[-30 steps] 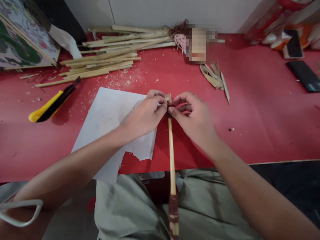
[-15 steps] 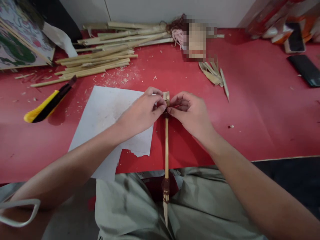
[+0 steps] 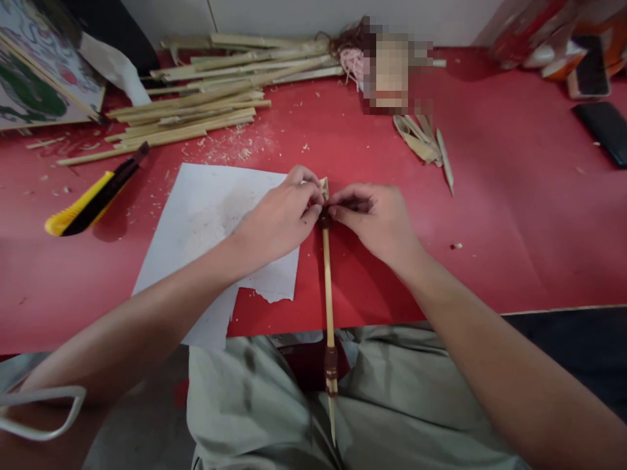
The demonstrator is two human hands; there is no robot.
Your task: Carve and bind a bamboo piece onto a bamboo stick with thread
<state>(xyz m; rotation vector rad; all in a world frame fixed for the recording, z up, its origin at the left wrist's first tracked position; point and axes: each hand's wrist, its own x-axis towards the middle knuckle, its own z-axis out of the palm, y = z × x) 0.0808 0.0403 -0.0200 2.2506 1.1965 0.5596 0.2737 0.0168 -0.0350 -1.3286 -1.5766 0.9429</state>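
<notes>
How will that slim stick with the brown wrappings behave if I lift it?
The wrapped stick is probably stiff: it runs straight past the edge of the red table with no visible sag. It looks light, being slim and pinched at its far end by the left hand. The narrow, pointed near end may be fragile if knocked.

Creased grey-green trousers (image 3: 255, 398), bare forearms (image 3: 189, 284), bare hands (image 3: 281, 219)

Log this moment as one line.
left hand: at far end of stick; right hand: at same end; stick: near end pointed, over lap; knife: left of paper
</notes>
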